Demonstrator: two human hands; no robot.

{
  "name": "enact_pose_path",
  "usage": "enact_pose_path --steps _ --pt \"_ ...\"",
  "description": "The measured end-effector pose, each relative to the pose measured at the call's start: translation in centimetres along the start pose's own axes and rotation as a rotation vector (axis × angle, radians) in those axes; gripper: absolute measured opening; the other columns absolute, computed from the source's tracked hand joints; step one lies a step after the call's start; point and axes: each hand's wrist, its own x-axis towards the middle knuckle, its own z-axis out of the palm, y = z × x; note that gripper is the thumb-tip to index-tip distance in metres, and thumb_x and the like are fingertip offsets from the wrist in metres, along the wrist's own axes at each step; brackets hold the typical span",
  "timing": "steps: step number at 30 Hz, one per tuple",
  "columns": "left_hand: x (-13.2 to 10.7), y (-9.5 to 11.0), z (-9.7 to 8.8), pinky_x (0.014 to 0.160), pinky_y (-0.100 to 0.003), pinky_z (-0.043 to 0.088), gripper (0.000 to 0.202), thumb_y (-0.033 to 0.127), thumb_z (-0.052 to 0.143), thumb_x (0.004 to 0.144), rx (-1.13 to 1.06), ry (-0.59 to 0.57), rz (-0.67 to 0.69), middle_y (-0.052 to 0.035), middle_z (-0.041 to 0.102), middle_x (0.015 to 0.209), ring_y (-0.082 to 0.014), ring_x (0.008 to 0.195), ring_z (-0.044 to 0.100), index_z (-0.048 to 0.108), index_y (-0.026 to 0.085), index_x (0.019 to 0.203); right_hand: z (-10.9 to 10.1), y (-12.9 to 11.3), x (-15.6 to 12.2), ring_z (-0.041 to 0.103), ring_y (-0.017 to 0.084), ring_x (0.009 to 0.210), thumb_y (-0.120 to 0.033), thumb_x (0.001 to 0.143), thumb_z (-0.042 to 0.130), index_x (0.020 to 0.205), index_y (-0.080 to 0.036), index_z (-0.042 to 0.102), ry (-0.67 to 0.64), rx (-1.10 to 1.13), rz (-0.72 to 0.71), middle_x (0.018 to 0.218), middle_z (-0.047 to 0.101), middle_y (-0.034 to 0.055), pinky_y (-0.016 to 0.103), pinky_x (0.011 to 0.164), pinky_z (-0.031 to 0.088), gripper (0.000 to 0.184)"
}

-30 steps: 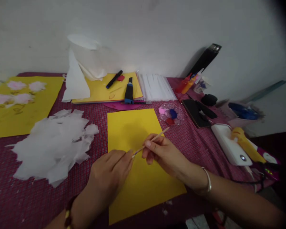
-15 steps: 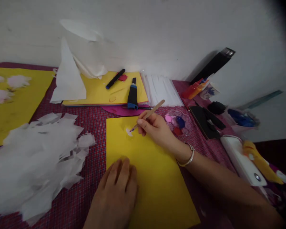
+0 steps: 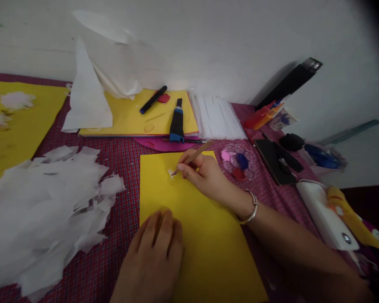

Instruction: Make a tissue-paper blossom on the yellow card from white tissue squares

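A sheet of yellow paper (image 3: 208,235) lies in front of me on the checked tablecloth. My left hand (image 3: 154,248) rests flat on its lower left part, fingers stretched out and slightly apart. In my right hand (image 3: 202,172), pinched between thumb and fingers, is a thin paintbrush (image 3: 198,153) with a pale wooden handle. Its dark purplish tip touches or hovers just over a small white patch (image 3: 171,173) near the top of the sheet. Right of that hand sits a clear paint palette (image 3: 250,168) with pink, blue and red paint.
Torn white tissue pieces (image 3: 50,210) heap up on the left, below yellow paper with pinkish flowers (image 3: 17,101). A blue-black cutter (image 3: 177,122) and a marker (image 3: 153,99) lie on stacked paper (image 3: 129,122). White sticks (image 3: 216,118), a black phone (image 3: 274,162) and a white case (image 3: 326,214) stand rightward.
The view has shifted slightly. The brush handle has tilted lower in my right hand, its tip staying by the white patch. My left hand keeps its place on the paper.
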Motion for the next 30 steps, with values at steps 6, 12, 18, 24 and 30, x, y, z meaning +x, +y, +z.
enact_pose_path --steps 6,12,18,24,30 --pt "0.0 -0.2 0.2 0.089 -0.048 0.055 0.035 0.015 0.046 0.086 -0.003 0.013 0.030 -0.0163 0.061 0.126 -0.0344 0.119 0.056 0.066 0.016 0.115 0.2 0.0 0.0 0.054 0.014 0.066 -0.031 0.094 0.048 0.082 -0.019 0.057 -0.052 -0.104 0.028 0.076 0.060 0.0017 0.028 0.062 0.038 0.019" --pt "0.3 0.3 -0.4 0.094 -0.049 0.052 0.034 0.013 0.045 0.087 -0.026 -0.015 -0.035 -0.0157 0.061 0.127 -0.0336 0.121 0.054 0.066 0.016 0.113 -0.2 -0.6 0.1 0.057 0.016 0.073 -0.033 0.093 0.050 0.082 -0.020 0.058 -0.048 -0.108 0.002 0.079 0.063 0.0026 0.029 0.067 0.040 0.019" --pt "0.2 0.1 0.3 0.089 -0.047 0.054 0.033 0.016 0.048 0.087 0.009 0.038 -0.006 -0.0175 0.061 0.126 -0.0349 0.116 0.057 0.064 0.013 0.116 -0.9 -1.4 0.0 0.055 0.013 0.066 -0.029 0.092 0.053 0.080 -0.019 0.058 0.034 -0.031 -0.003 0.075 0.061 0.0008 0.027 0.063 0.040 0.016" --pt "0.9 0.8 -0.3 0.085 -0.045 0.054 0.029 0.018 0.053 0.088 0.027 0.095 -0.089 -0.0192 0.063 0.120 -0.0336 0.108 0.059 0.064 0.009 0.113 -1.7 -3.2 0.0 0.051 0.012 0.055 -0.039 0.087 0.062 0.082 -0.023 0.063 0.170 0.297 0.098 0.064 0.057 -0.0015 0.027 0.053 0.041 0.017" --pt "1.4 1.2 -1.8 0.093 -0.047 0.049 0.032 0.017 0.051 0.090 -0.036 -0.069 -0.096 -0.0232 0.057 0.127 -0.0314 0.116 0.054 0.058 0.005 0.119 -1.1 -3.9 -2.0 0.053 0.012 0.056 -0.046 0.080 0.069 0.085 -0.022 0.068 0.127 0.666 0.286 0.062 0.060 -0.0004 0.027 0.054 0.043 0.024"
